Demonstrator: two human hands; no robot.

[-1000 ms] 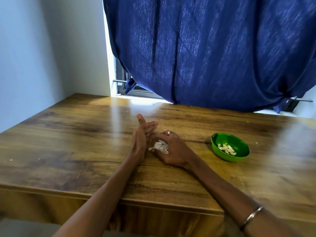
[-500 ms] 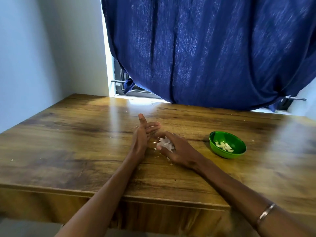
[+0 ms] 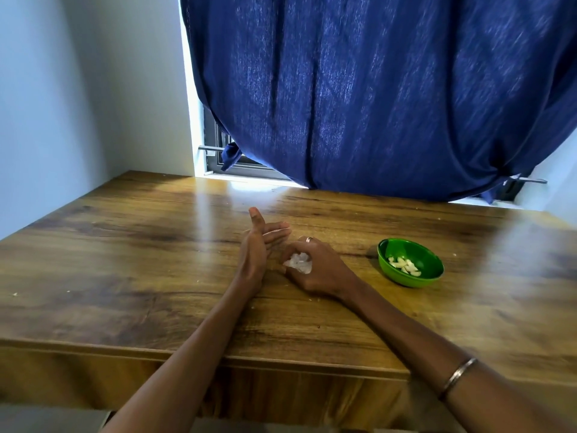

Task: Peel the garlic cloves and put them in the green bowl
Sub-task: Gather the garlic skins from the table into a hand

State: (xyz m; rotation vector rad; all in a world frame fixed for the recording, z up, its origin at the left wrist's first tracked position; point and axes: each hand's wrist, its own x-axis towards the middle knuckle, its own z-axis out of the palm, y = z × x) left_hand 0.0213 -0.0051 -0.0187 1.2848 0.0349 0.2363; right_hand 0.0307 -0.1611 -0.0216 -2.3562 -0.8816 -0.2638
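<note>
right hand [image 3: 315,270] clutching white garlic skins [image 3: 298,263] on table [image 3: 125,260] | left hand [image 3: 254,250] flat, fingers straight, holding nothing | peeled cloves [image 3: 404,265] in green bowl [image 3: 432,278], well right | risk: loose papery skins spilling from grip, scattering

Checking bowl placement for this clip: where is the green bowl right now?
In the head view the green bowl sits on the wooden table, right of centre, just beyond the right hand, with peeled cloves inside.
</note>
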